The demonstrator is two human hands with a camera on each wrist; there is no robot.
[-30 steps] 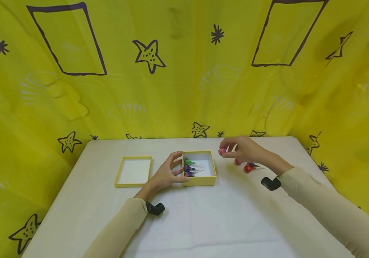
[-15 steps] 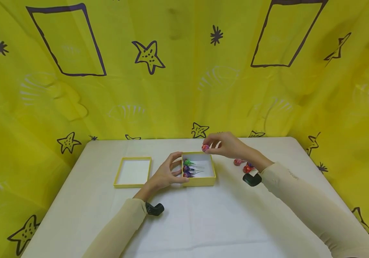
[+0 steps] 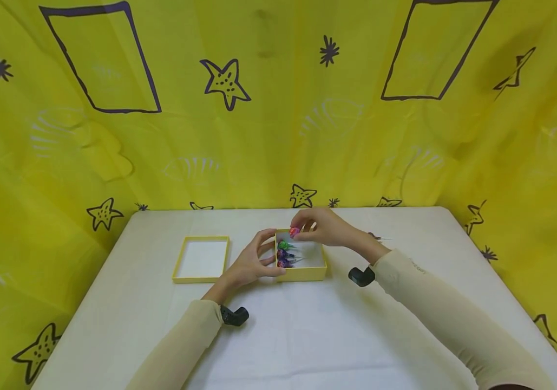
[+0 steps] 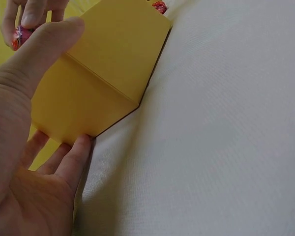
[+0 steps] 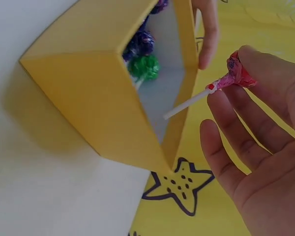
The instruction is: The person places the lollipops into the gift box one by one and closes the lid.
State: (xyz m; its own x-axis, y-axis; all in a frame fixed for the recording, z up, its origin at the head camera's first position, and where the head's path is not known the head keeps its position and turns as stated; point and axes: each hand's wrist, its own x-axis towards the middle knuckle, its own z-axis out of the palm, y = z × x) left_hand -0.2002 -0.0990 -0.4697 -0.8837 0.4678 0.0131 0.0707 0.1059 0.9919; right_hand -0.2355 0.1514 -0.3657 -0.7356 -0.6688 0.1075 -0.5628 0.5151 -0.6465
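The right hand (image 3: 329, 227) has come leftward from beyond the yellow box (image 3: 302, 274) to its far side, bringing the pink lollipop (image 5: 231, 78) to the opening; thumb and fingers pinch it by the wrapped head, stick slanting toward the inside. It is not yet laid down, so the work seems to have passed from carrying to placing. The left hand (image 3: 248, 264) grips the box as it did, thumb at the front wall, fingers along the left side, near the middle of the counter's far edge. A green lollipop (image 3: 284, 245) and two purple lollipops (image 3: 284, 264) lie inside by the left wall. The lid (image 3: 205, 260) rests toward the counter's left edge; toward the far right corner, another lollipop (image 3: 373, 236), mostly hidden by the right arm, apparently remains outside.
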